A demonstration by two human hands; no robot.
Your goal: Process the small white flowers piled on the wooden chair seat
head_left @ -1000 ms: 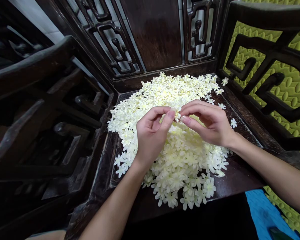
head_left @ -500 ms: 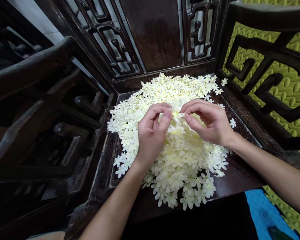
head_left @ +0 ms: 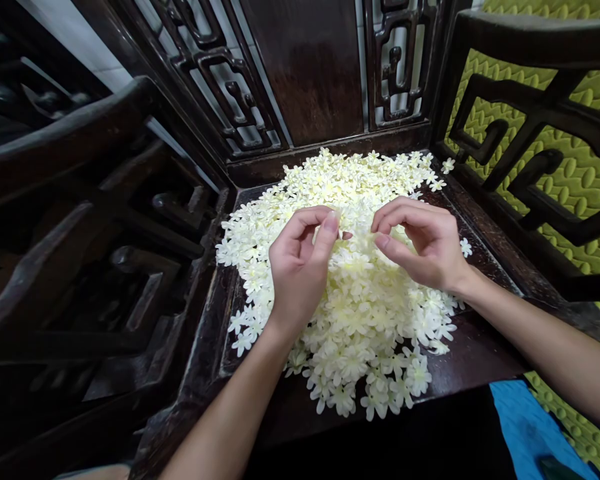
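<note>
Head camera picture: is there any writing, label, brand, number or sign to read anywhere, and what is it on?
None: no word, number, label or sign shows in this view.
The cream flower pieces heaped on the dark wooden chair seat are plain.
The carved chair back, the green quilted cloth and the blue cloth bear only pattern or plain colour.
The left hand and right hand show no print either.

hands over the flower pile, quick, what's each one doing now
Left hand: fingers pinched, seemingly on a pale flower piece; grip unclear.
Right hand: fingers curled in a pinch above the flower pile; contents unclear.
</note>
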